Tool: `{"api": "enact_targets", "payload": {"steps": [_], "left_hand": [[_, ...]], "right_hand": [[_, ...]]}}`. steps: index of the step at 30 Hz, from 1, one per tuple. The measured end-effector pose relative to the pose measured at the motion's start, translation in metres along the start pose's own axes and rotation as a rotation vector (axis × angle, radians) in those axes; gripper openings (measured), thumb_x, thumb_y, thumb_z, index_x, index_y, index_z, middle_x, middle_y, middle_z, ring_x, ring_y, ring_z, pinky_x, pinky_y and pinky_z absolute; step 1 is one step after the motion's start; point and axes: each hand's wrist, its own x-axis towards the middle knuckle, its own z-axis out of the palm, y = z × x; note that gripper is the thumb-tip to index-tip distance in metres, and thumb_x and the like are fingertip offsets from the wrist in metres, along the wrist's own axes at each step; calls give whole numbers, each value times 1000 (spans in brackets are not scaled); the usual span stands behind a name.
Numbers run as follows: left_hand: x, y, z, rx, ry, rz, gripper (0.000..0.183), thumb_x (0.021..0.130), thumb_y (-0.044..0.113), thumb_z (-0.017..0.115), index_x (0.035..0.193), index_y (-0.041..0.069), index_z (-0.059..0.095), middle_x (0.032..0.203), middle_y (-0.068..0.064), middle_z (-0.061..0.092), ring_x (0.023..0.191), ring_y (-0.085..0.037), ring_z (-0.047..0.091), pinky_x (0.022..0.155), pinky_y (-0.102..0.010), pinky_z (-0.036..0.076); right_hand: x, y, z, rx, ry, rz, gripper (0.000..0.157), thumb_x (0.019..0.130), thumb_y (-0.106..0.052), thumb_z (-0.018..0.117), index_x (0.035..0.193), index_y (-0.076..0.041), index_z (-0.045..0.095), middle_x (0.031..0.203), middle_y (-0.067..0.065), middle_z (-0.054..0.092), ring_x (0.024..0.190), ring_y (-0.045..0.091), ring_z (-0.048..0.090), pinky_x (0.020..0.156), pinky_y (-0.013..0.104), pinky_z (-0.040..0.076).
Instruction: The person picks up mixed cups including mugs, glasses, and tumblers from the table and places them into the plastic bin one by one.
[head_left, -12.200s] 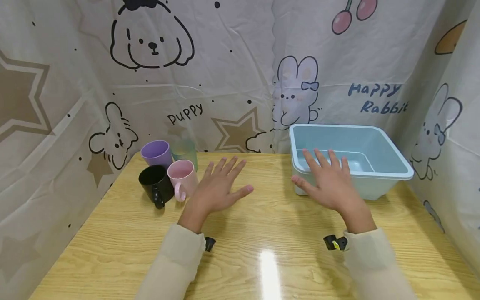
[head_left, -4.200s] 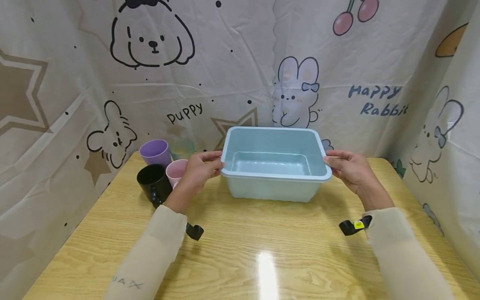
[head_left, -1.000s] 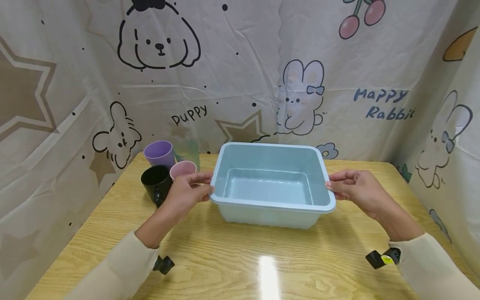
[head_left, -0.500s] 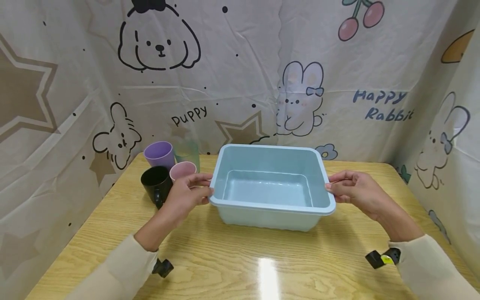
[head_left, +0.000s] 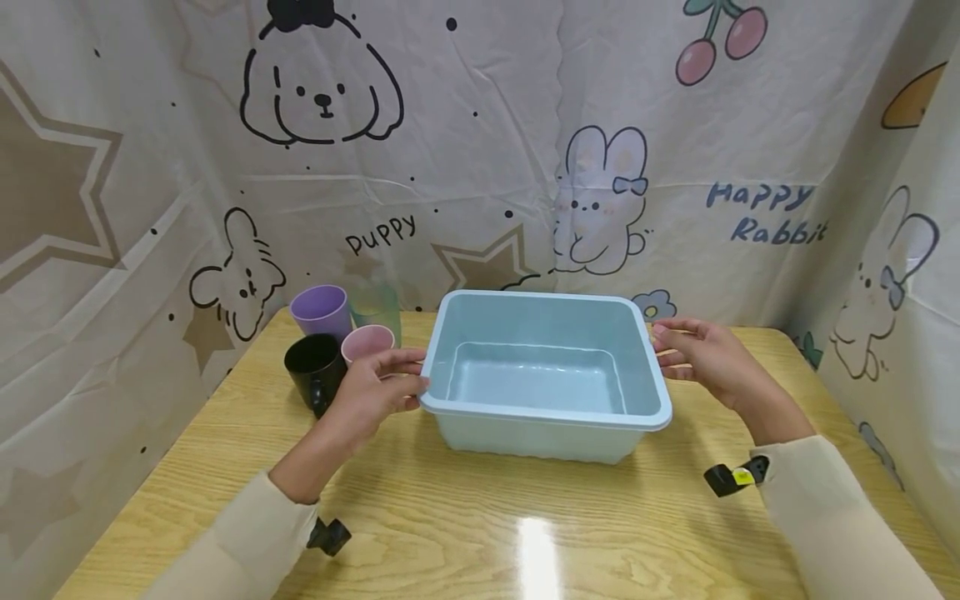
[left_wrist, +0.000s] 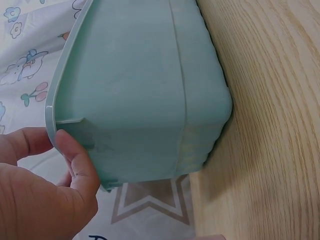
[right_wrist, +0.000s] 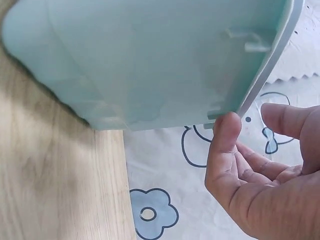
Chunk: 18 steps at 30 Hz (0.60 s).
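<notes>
A light blue rectangular plastic basin (head_left: 543,433) stands on the wooden table, in front of me. My left hand (head_left: 363,396) pinches its left rim between thumb and fingers, which the left wrist view shows from the side, the hand (left_wrist: 55,185) gripping the basin's lip (left_wrist: 51,107). At the right rim, my right hand (head_left: 720,367) has its fingers loosely spread. The right wrist view shows the thumb and fingers of that hand (right_wrist: 265,190) apart, one fingertip right at the basin's edge (right_wrist: 270,65). Nothing lies inside the basin.
Left of the basin stand a black mug (head_left: 311,367), a pink mug (head_left: 367,342), a purple cup (head_left: 321,310) and a translucent green cup (head_left: 381,315). The left forearm passes close by the mugs. A printed curtain (head_left: 480,150) hangs behind the table (head_left: 435,525).
The basin came from the right side to the middle, then nearer me, held by both hands. In the last half second, my right hand loosened from the rim and shifted slightly away from me.
</notes>
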Motion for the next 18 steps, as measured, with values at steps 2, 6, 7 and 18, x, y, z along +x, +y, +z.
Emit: {"api": "enact_targets", "payload": {"steps": [2, 6, 7, 18], "left_hand": [[0, -1, 0, -7, 2, 1, 44, 93, 4, 70, 136, 1, 61, 121, -19, 63, 97, -22, 68, 83, -33, 60], [0, -2, 0, -15, 2, 1, 45, 92, 4, 70, 136, 1, 61, 122, -19, 63, 97, -22, 68, 84, -33, 60], [0, -2, 0, -17, 1, 1, 45, 92, 4, 70, 136, 1, 60, 122, -19, 63, 97, -22, 68, 84, -33, 60], [1, -4, 2, -60, -5, 19, 46, 92, 2, 71, 136, -2, 59, 121, -19, 62, 94, -20, 68, 80, -30, 60]], "right_hand": [[5, -1, 0, 17, 7, 4, 70, 107, -44, 51, 154, 4, 34, 133, 23, 51, 97, 16, 66, 86, 30, 59], [14, -1, 0, 52, 25, 11, 71, 106, -45, 52, 156, 3, 32, 135, 23, 49, 97, 14, 66, 86, 28, 58], [16, -1, 0, 60, 28, 12, 72, 106, -45, 53, 156, 2, 32, 135, 23, 49, 97, 13, 66, 86, 28, 58], [21, 0, 3, 198, 51, 8, 59, 102, -31, 65, 148, 0, 44, 119, -2, 60, 97, 13, 66, 84, 26, 58]]}}
